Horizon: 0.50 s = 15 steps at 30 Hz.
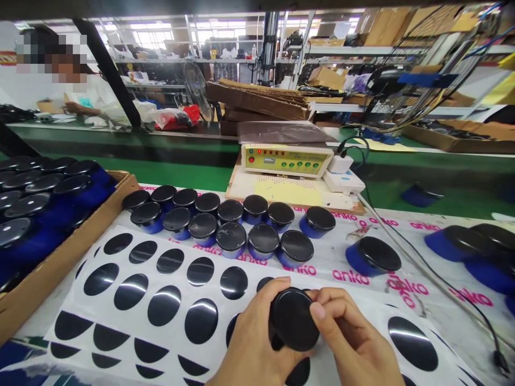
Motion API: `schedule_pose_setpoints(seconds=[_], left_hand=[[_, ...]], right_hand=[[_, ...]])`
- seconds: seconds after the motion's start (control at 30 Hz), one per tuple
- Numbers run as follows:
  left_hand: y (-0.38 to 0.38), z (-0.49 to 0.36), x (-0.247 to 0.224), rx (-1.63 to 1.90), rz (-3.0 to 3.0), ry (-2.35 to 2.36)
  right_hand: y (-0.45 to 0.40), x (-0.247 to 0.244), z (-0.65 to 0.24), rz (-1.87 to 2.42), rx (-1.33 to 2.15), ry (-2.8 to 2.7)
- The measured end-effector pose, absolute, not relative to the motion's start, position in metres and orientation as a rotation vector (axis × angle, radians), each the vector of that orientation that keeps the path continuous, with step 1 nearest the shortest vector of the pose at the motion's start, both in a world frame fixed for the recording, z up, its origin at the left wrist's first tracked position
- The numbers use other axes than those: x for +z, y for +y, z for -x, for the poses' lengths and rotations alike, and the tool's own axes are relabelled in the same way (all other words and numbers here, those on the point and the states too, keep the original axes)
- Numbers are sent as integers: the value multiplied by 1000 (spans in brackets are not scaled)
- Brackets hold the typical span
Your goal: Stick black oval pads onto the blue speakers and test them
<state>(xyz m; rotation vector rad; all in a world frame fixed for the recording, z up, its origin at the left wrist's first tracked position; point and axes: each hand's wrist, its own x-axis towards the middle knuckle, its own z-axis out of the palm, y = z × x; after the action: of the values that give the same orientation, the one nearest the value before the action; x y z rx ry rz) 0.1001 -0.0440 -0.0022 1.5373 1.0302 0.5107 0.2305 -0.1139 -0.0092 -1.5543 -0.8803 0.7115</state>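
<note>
My left hand (259, 332) is wrapped round a round black-topped piece (295, 320), held tilted toward the camera. The fingertips of my right hand (350, 332) press at that piece's right edge, thumb and forefinger together; whether they pinch a thin layer there is too small to tell. Beneath both hands lies a white sheet (161, 284) with rows of black round stickers (201, 320). Behind it stand two rows of blue cups with black tops (263, 238). Another blue cup (373, 255) sits apart, to the right of the rows.
A cardboard box (68, 246) full of blue, black-topped cups is at the left. A control box (286, 160) and a white power adapter (341, 174) with cables stand behind the cups. More cups (458, 243) lie at the right. A person (88, 91) is at the far left.
</note>
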Motion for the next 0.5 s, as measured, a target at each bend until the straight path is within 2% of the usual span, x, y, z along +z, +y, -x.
schedule_pose_setpoints(seconds=[0.5], left_hand=[[-44,-99,-5,501,-1543,994]], right_hand=[[-108,3,-205,1553,549,-707]])
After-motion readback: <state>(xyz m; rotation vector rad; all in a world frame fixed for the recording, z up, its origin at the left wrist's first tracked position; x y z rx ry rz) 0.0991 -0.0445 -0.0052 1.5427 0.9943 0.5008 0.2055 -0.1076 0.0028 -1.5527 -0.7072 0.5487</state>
